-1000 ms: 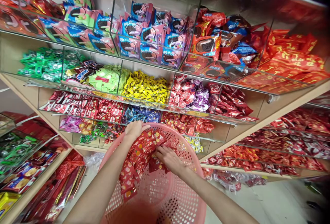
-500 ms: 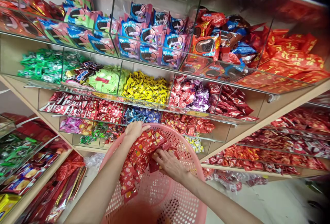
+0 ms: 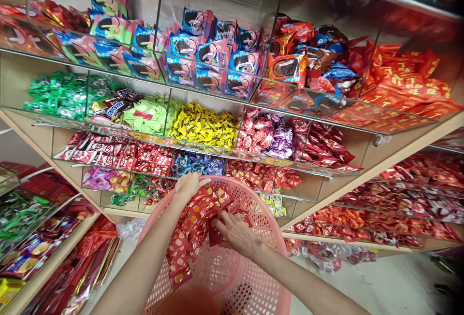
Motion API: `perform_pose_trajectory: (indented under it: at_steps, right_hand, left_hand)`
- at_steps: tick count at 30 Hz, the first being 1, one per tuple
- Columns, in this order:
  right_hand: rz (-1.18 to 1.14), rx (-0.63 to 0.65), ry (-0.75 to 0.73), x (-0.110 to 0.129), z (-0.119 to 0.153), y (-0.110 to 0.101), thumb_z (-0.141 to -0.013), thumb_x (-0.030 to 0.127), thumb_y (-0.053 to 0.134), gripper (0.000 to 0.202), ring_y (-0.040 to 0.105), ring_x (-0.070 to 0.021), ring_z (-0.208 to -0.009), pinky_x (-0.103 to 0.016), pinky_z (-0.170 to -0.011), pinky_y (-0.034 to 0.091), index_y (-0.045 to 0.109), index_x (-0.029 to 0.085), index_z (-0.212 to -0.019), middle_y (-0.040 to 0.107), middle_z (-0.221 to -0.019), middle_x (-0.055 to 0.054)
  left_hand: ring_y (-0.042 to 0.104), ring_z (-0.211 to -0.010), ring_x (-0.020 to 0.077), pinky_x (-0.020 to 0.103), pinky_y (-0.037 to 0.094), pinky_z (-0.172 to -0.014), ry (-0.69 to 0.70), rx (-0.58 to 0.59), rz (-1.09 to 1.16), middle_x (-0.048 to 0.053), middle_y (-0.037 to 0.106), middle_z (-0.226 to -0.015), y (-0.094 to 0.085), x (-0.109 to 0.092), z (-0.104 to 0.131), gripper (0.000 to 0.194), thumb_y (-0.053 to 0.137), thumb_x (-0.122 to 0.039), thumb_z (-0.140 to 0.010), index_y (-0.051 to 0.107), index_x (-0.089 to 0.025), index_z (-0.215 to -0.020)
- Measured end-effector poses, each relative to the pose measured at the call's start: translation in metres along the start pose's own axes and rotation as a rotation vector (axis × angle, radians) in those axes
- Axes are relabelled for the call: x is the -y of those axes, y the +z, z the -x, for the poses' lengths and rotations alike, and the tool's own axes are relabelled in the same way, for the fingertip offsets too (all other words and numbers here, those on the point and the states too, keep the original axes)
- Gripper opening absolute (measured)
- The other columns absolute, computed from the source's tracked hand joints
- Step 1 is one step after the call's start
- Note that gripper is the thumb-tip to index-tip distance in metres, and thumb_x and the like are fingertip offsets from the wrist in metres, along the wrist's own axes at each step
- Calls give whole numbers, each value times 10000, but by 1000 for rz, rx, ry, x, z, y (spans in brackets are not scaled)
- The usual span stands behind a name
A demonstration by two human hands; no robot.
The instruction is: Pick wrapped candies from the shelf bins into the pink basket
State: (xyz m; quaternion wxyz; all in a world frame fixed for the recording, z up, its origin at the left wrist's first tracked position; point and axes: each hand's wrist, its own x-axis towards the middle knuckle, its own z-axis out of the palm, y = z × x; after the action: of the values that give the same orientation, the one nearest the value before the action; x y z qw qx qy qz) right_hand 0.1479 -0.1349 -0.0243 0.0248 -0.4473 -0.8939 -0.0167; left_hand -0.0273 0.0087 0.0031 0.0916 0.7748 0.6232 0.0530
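Note:
A pink perforated plastic basket (image 3: pixel 270 218) is tilted toward the shelves in front of me. My left hand (image 3: pixel 189 187) is closed over its far rim, with the thumb lying along the edge. Inside, red candy packets (image 3: pixel 192 223) printed with orange fruit lie in a joined heap against the far left wall. My right hand (image 3: pixel 234 228) reaches into the basket with fingers curled down onto the red packets. Its fingertips are partly hidden, and I cannot make out exactly how many packets they hold.
Glass-fronted shelves hold cookie packs (image 3: pixel 213 54), yellow candies (image 3: pixel 205 124), green candies (image 3: pixel 68 93) and red-orange packets (image 3: pixel 409 78) in divided bins. A wooden shelf edge (image 3: pixel 409 146) slants down on the right. Clear plastic bags (image 3: pixel 326 252) lie on the floor below.
The fingers of my right hand have curled in more over the red packets. My left hand keeps its place on the rim, and the view has shifted only slightly.

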Motion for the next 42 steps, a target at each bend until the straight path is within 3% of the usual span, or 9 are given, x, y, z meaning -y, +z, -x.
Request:
perform_pose_trajectory:
  at_steps: [4,9,13,16,24,30,35,38,42]
  right_hand:
    - [-172,-148,65,-26,0,-20,-778,464,509,432,500,-190,-936,-311,-770,421,412,219,-1121,477,-1056,-74]
    - [-322,-389,553,-95,-29,-23,-876,432,294,327,554,-181,-829,-303,-717,420,405,182,-1054,552,-932,-75]
    - [-366,-170,981,-141,-67,-9,-773,571,408,548,584,-263,-842,-346,-682,422,403,130,-1099,597,-918,-144]
    - [-421,-21,1105,-155,-92,1,-685,611,499,743,555,-309,-963,-366,-743,420,375,63,-1170,569,-1031,-219]
    - [-453,54,1147,-161,-99,7,-641,549,562,782,530,-314,-1015,-369,-769,421,355,36,-1194,539,-1103,-239]
    - [-453,-79,1021,-158,-56,-14,-669,535,503,488,581,-218,-746,-295,-598,401,427,160,-972,605,-848,-84]
    - [-466,-259,742,-126,-7,-41,-725,483,467,321,503,-132,-566,-232,-525,335,371,212,-867,519,-652,33]
    - [-389,-160,649,-95,14,-51,-745,465,455,300,471,-124,-521,-228,-510,299,367,216,-886,497,-620,48]
    - [-128,88,698,-60,25,-49,-738,374,493,265,536,-156,-618,-238,-529,297,403,190,-906,548,-724,-13]
  left_hand:
    - [584,-882,288,366,435,-735,-8,1,9,141,637,-896,1,0,-1,741,169,-739,-691,606,-186,-921]
    - [587,-871,291,371,437,-728,2,-1,6,145,642,-888,1,0,0,762,152,-747,-685,610,-183,-917]
    - [586,-892,268,347,428,-757,-10,27,7,145,640,-911,-2,-1,2,716,192,-719,-710,611,-185,-937]
    - [581,-918,257,329,417,-783,-28,43,5,145,637,-929,-6,-3,4,679,231,-696,-726,615,-181,-942]
    - [579,-917,259,329,416,-778,-45,43,6,140,636,-920,-8,-5,6,667,238,-685,-734,614,-177,-945]
    - [568,-942,263,344,410,-797,-31,41,0,152,628,-957,-6,-4,4,690,221,-696,-728,606,-179,-974]
    - [568,-944,259,339,410,-801,-28,49,7,146,628,-971,-5,-3,3,683,224,-697,-727,603,-196,-991]
    - [571,-934,263,346,417,-789,-25,41,1,140,630,-966,-5,-3,2,687,209,-701,-726,605,-201,-983]
    - [573,-926,265,347,422,-783,-29,42,-7,140,631,-961,-4,-3,2,697,199,-701,-728,608,-195,-978]
